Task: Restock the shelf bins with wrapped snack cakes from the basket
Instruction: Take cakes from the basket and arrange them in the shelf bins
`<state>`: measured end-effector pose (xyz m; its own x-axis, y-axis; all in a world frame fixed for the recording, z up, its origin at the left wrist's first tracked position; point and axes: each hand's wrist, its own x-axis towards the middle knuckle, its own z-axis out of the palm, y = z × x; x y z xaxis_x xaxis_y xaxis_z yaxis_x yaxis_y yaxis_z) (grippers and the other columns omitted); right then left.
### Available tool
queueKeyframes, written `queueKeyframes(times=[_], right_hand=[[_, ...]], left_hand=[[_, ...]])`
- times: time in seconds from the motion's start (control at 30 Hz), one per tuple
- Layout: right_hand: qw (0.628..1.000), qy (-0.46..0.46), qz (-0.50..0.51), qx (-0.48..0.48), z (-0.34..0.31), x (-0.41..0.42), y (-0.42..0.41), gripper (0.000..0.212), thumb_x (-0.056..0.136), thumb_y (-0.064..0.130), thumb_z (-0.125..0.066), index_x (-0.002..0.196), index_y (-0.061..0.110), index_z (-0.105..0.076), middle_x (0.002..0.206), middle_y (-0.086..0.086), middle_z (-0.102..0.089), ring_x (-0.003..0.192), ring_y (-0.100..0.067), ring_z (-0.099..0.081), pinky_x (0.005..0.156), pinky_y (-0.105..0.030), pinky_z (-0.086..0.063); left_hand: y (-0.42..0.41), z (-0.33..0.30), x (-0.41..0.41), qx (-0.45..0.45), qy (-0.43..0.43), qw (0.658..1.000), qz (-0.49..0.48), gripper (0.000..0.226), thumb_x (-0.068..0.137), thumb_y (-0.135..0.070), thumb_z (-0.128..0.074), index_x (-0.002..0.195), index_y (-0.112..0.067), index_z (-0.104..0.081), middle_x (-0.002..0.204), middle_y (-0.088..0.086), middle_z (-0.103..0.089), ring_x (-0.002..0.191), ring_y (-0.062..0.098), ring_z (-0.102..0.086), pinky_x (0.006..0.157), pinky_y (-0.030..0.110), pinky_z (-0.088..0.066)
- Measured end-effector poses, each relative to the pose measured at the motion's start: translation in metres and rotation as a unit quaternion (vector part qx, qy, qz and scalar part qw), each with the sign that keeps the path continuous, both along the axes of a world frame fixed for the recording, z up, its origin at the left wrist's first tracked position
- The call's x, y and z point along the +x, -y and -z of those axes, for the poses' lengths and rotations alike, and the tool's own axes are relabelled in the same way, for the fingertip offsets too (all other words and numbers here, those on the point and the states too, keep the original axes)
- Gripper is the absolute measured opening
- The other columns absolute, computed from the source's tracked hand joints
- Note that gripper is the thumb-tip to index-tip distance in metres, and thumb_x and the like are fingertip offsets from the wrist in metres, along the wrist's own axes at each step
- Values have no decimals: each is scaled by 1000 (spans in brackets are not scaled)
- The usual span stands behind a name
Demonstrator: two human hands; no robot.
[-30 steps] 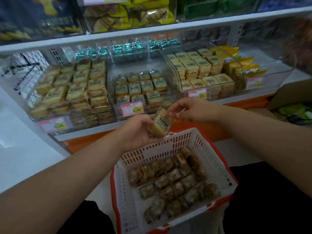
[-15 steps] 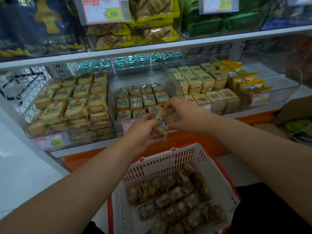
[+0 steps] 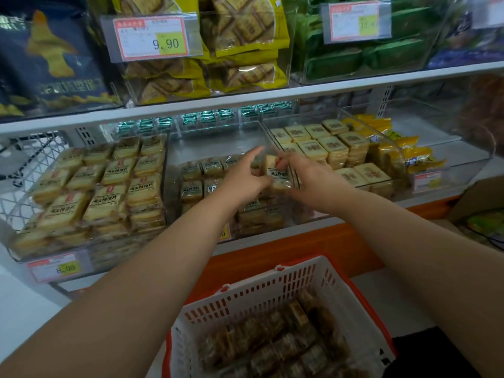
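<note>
A wrapped snack cake stands on edge over the middle clear bin on the lower shelf, held between both hands. My left hand grips its left side, index finger stretched forward. My right hand pinches its right side and top. Rows of wrapped cakes lie in that bin under my hands. The white basket with a red rim sits below, near me, holding several darker wrapped cakes.
A full bin of cakes stands left of the middle bin, and another stocked bin stands to the right. Yellow packets lie further right. The upper shelf edge hangs above the bins. A cardboard box is at right.
Both hands carried the cake up from above the basket and forward into the middle bin. The view tilted upward, so the basket now sits lower in the picture.
</note>
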<state>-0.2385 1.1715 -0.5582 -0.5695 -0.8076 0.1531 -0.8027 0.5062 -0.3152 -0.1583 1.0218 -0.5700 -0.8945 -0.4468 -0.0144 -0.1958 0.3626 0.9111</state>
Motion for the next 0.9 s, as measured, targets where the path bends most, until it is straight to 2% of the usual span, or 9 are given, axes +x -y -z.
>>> queueKeyframes(times=[0.07,0.23,0.3,0.4,0.47,0.53,0.67,0.77,0.9], right_hand=[[1000,8,0,-8,3,-5,0,62,92,14,-62,146,28,-35,153,15,-36,139,-15,-36,115,-40,-25],[998,-43,-34,18,9,-10,10,54,95,5,-49,143,30,-44,159,11,-27,147,-10,-21,119,-41,-13],[995,-75,-46,46,12,-9,12,51,97,8,-46,142,30,-45,160,8,-26,149,-11,-12,119,-41,-12],[992,-88,-32,86,14,-4,10,51,97,7,-45,142,30,-46,161,-1,-23,148,-14,-5,118,-42,-10],[982,-140,-45,115,17,-6,13,53,93,6,-48,140,30,-48,159,-7,-27,150,-16,-5,120,-47,-8],[975,-160,-47,143,18,-6,17,54,89,6,-52,138,31,-51,156,-9,-33,149,-18,-15,121,-50,-6],[960,-172,-64,213,16,7,21,57,90,4,-45,139,34,-49,127,2,-62,120,-18,-56,121,-49,3],[957,-163,-59,231,16,12,22,58,92,3,-41,140,34,-48,126,1,-63,120,-17,-56,120,-50,8],[958,-138,-49,245,16,14,25,49,92,5,-42,135,26,-53,139,-1,-51,122,-20,-55,116,-58,8]], left_hand=[[7,3,-10,-26,24,999,-1,74,88,-8,-69,149,-32,-35,115,7,-64,80,15,-65,58,25,-48],[21,11,-20,-35,99,994,9,40,88,-13,-70,124,-21,-56,114,7,-64,94,20,-64,86,39,-55],[21,14,-21,-81,129,988,37,21,93,-20,-66,112,-25,-59,109,0,-63,91,15,-59,81,31,-48],[23,23,-22,-146,167,973,62,32,95,-30,-63,125,-20,-56,112,-2,-61,95,16,-55,73,27,-39],[24,25,-22,-182,184,963,74,21,96,-33,-61,111,-19,-57,98,-1,-61,89,18,-55,63,28,-37],[26,28,-22,-217,189,955,71,18,95,-37,-63,102,-21,-59,98,1,-61,90,20,-55,66,29,-41],[30,38,-19,-243,150,958,19,49,86,-41,-72,129,-21,-59,128,1,-60,112,21,-57,94,38,-49],[34,36,-16,-250,153,956,30,58,83,-39,-76,133,-21,-53,135,1,-58,118,20,-56,94,35,-45],[41,30,-6,-336,211,915,71,61,85,-40,-74,140,-26,-51,140,-2,-54,124,22,-52,99,36,-44]])
